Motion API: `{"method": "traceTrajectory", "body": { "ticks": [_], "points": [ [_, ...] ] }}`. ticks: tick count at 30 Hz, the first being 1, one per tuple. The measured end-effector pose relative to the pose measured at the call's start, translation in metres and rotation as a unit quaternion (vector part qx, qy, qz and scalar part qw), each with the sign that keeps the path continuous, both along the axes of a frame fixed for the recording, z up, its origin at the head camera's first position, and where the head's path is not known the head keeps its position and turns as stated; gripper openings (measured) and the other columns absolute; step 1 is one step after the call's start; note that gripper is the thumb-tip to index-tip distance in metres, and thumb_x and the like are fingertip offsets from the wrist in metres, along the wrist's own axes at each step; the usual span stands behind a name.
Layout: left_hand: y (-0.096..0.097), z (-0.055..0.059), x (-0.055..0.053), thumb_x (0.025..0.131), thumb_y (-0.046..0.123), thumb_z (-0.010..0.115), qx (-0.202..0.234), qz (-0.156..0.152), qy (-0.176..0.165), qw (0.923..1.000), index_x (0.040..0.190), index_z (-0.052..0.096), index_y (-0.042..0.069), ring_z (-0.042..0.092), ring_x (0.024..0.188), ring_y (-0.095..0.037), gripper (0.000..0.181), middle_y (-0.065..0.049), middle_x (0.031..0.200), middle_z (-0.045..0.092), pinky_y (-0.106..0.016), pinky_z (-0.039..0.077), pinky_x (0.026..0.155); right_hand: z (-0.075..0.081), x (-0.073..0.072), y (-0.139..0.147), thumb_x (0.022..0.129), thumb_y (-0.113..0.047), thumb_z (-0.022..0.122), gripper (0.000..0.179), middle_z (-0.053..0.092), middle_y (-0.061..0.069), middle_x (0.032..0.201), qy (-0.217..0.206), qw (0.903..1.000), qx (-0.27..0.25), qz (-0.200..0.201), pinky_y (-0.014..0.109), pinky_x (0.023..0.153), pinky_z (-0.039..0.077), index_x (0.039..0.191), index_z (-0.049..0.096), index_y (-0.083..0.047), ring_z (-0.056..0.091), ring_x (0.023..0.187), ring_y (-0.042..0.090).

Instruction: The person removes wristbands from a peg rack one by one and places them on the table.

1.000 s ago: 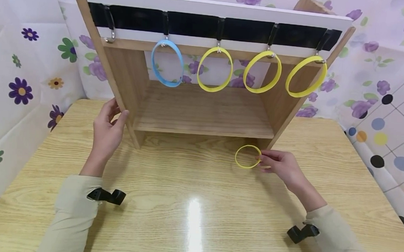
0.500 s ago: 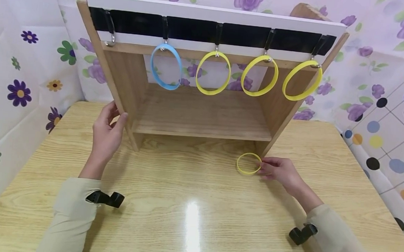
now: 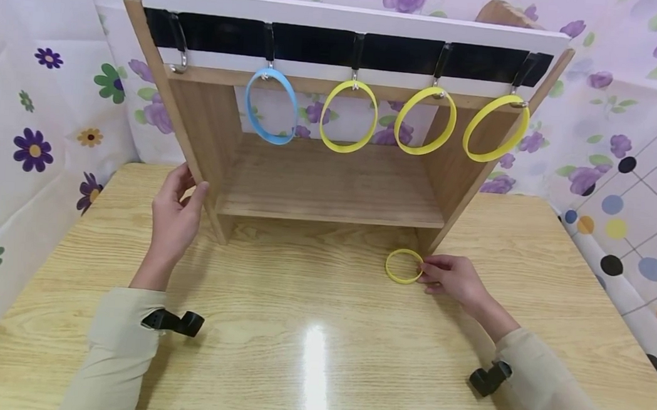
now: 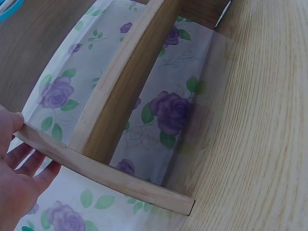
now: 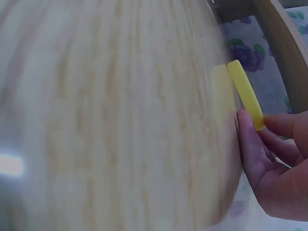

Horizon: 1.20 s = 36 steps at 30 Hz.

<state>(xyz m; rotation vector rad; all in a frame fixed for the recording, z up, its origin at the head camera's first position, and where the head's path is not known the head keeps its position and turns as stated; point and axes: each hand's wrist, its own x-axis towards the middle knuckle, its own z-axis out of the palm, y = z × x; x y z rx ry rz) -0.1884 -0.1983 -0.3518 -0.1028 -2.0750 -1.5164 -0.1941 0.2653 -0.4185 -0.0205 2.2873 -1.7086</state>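
My left hand (image 3: pixel 176 217) grips the left side panel (image 4: pixel 120 178) of a wooden shelf (image 3: pixel 330 180), thumb at its front edge and fingers on the outer side. By the foot of the right side panel, my right hand (image 3: pixel 455 280) pinches a thin yellow ring (image 5: pixel 246 94) between thumb and fingers. The ring lies almost flat, close over the tabletop, and its reflection shows there in the right wrist view. Above, a blue ring (image 3: pixel 278 141) and three yellow rings, one of them this yellow ring (image 3: pixel 344 149), hang from hooks. The leftmost hook (image 3: pixel 180 59) bears no ring.
The shelf stands at the back of a light wooden table (image 3: pixel 257 351), with a black strip (image 3: pixel 316 44) across its white top bar. Flowered sheets (image 3: pixel 584 89) cover the walls behind and at the left; a dotted sheet hangs at the right.
My right hand has lowered the yellow ring toward the tabletop and slightly nearer to me, and the ring now lies flatter. My left hand keeps its grip on the shelf's side panel.
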Motion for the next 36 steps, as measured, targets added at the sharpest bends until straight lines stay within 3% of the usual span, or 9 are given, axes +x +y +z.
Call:
{"method": "traceTrajectory", "body": {
  "ticks": [12, 20, 30, 36],
  "points": [
    [0.000, 0.000, -0.001, 0.097, 0.003, 0.054, 0.006, 0.002, 0.007, 1.0000, 0.138, 0.049, 0.000, 0.054, 0.113, -0.013, 0.041, -0.015, 0.125, 0.058, -0.022, 0.046, 0.086, 0.003, 0.001, -0.003, 0.099, -0.002, 0.050, 0.033, 0.065, 0.023, 0.103, 0.015, 0.9988, 0.046, -0.003, 0.030, 0.069, 0.056, 0.124, 0.052, 0.019, 0.067, 0.079, 0.015],
    [0.001, 0.000, -0.001, 0.097, 0.001, 0.054, 0.009, 0.000, 0.006, 0.9999, 0.137, 0.050, 0.000, 0.054, 0.112, -0.012, 0.040, -0.016, 0.124, 0.058, -0.021, 0.046, 0.086, 0.011, 0.005, -0.007, 0.097, -0.001, 0.050, 0.029, 0.064, 0.029, 0.105, 0.071, 0.9941, 0.080, -0.019, 0.030, 0.069, 0.056, 0.118, 0.056, 0.018, 0.069, 0.076, 0.017],
    [0.000, 0.001, -0.001, 0.097, 0.003, 0.055, 0.010, -0.003, 0.002, 0.9999, 0.137, 0.050, -0.001, 0.055, 0.113, -0.014, 0.040, -0.015, 0.124, 0.059, -0.024, 0.047, 0.087, 0.043, 0.007, -0.033, 0.097, -0.009, 0.056, 0.031, 0.065, 0.027, 0.108, 0.120, 0.9892, 0.084, 0.003, 0.038, 0.073, 0.056, 0.118, 0.060, 0.013, 0.068, 0.089, 0.029],
    [-0.001, 0.000, -0.001, 0.098, 0.003, 0.054, 0.004, -0.003, 0.004, 1.0000, 0.137, 0.049, 0.000, 0.054, 0.114, -0.015, 0.040, -0.016, 0.124, 0.058, -0.022, 0.046, 0.086, 0.068, 0.013, -0.061, 0.097, -0.011, 0.058, 0.027, 0.068, 0.021, 0.104, 0.147, 0.9858, 0.077, 0.024, 0.037, 0.075, 0.056, 0.116, 0.065, 0.007, 0.067, 0.091, 0.025]
  ]
}}
